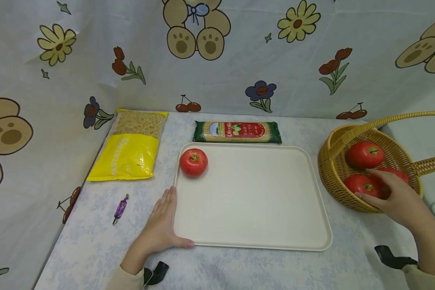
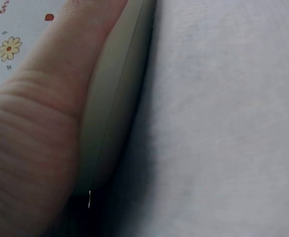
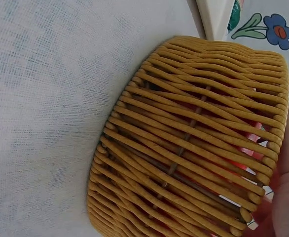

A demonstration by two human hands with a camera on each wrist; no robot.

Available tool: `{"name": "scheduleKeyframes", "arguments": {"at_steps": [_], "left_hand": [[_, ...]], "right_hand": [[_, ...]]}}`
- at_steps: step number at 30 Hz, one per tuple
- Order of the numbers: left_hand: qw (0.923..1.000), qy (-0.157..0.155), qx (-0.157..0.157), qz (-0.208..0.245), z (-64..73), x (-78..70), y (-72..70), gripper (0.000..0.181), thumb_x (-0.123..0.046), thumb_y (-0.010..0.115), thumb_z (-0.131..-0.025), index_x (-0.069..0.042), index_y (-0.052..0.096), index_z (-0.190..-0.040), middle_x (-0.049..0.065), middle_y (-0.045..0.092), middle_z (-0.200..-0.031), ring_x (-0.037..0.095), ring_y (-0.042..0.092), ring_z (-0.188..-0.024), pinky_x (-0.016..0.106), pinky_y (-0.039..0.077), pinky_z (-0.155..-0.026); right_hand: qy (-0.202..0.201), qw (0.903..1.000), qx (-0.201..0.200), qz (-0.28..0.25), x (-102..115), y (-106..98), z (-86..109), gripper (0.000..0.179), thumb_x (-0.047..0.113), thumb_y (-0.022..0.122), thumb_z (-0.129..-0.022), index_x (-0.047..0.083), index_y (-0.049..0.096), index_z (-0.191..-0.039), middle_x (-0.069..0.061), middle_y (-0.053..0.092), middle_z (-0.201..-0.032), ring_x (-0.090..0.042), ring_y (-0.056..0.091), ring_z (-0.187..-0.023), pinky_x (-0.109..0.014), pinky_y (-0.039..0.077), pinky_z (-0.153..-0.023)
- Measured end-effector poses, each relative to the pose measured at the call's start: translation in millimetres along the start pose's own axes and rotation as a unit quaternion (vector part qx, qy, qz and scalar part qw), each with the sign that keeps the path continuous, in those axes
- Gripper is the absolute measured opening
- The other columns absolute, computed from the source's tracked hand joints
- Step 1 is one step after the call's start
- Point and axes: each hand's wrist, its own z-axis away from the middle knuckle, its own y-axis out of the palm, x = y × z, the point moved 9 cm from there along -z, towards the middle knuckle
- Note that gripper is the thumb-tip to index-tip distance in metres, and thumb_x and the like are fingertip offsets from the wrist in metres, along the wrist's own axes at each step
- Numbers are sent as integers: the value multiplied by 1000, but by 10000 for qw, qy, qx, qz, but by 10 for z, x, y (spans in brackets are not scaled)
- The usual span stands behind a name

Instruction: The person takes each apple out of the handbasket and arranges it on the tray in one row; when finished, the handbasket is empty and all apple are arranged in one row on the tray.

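A white rectangular tray (image 1: 251,197) lies in the middle of the table, with one red tomato (image 1: 193,162) on its far left corner. Against the tray's near left corner rests my left hand (image 1: 159,225), fingers straight along the left side and thumb at the front edge. In the left wrist view the tray's pale rim (image 2: 112,94) runs beside that hand. My right hand (image 1: 398,197) reaches into a wicker basket (image 1: 330,189), its thumb and fingers around the front tomato (image 1: 362,184). Two more tomatoes show there, one behind (image 1: 365,154) and one partly hidden (image 1: 396,174).
Behind the tray lies a green-ended packet of spaghetti (image 1: 237,132). A yellow bag of pasta (image 1: 130,149) is at the back left, and a purple-wrapped candy (image 1: 121,209) lies nearer. The basket's tall handle (image 1: 395,119) arches to the right. A printed cloth hangs behind.
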Motion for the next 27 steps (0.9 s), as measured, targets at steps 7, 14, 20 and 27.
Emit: {"name": "scheduleKeyframes", "arguments": {"at_steps": [7,14,20,27], "left_hand": [[10000,2,0,-23,-5,9,5,165,-80,82,-43,-7,-10,-158,14,-10,-167,34,-6,-155,57,1,-125],[10000,6,11,-15,-5,-2,0,164,-79,83,-44,-6,-9,-158,15,-10,-167,34,-5,-155,57,1,-125],[10000,-44,39,34,2,-5,-5,163,-75,86,-44,-5,-8,-159,15,-10,-167,35,-5,-155,57,1,-125],[10000,-14,18,1,5,8,4,164,-78,83,-44,-6,-9,-158,14,-11,-167,34,-6,-155,58,1,-125]], "right_hand": [[286,9982,293,443,-66,26,-42,88,52,73,-85,-4,40,-145,-42,44,-134,-62,40,-117,-79,33,-88],[490,9947,675,595,-163,88,-56,88,58,65,-88,0,36,-148,-46,44,-131,-66,44,-109,-79,37,-80],[378,9940,1012,188,-153,185,-92,88,55,63,-92,3,28,-153,-46,39,-136,-68,41,-114,-81,37,-82],[221,9887,1440,-340,-120,271,-122,85,48,60,-96,4,18,-157,-42,32,-142,-65,35,-119,-82,35,-84]]}}
